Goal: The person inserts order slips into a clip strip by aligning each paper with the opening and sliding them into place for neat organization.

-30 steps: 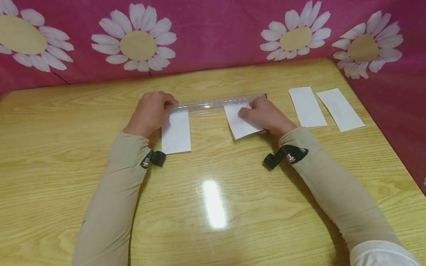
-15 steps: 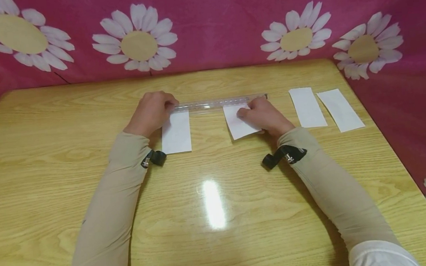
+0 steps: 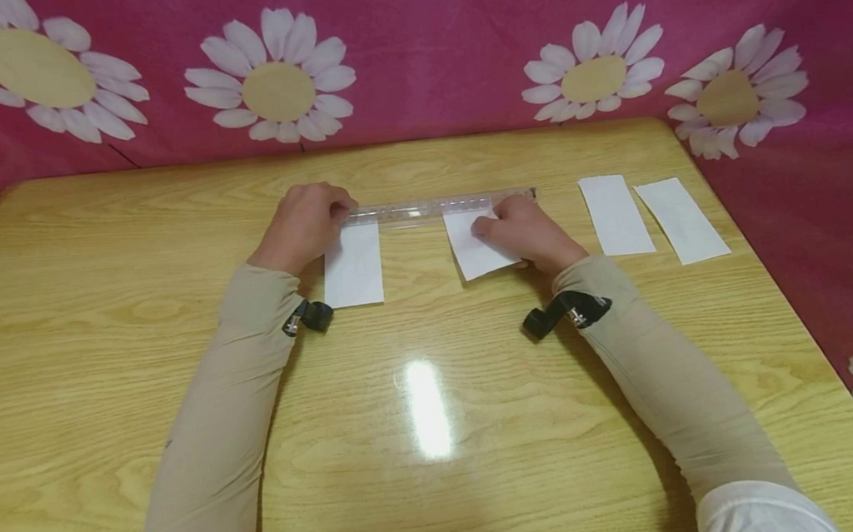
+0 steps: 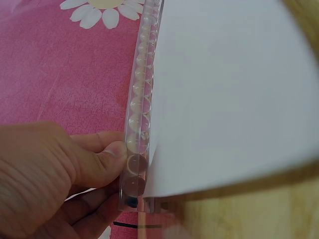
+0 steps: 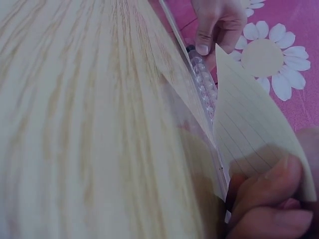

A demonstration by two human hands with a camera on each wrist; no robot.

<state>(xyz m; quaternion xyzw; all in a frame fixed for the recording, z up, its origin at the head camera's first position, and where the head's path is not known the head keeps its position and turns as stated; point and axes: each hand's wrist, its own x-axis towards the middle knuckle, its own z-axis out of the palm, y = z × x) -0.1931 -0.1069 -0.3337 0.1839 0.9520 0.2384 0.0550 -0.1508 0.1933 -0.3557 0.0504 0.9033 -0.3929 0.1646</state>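
A long clear plastic strip [image 3: 414,209] with a row of round shapes along it lies crosswise near the back of the table. My left hand [image 3: 301,228] pinches its left end between thumb and fingers, plain in the left wrist view. Just below that end, a white paper slip [image 3: 352,268] has its top edge at the strip. With thumb on top and fingers underneath, my right hand [image 3: 532,231] grips another paper slip [image 3: 473,245]. This slip is tilted, its upper edge meeting the strip; its underside [image 5: 249,119] shows ruled lines in the right wrist view.
Two more white paper slips, one [image 3: 615,214] nearer and one [image 3: 682,219] farther right, lie side by side on the wooden table [image 3: 337,473]. Behind the table hangs a pink cloth [image 3: 425,57] with large daisies.
My right hand and the slip it grips have shifted slightly left along the strip. My left hand, the strip and the other slips stay in place.
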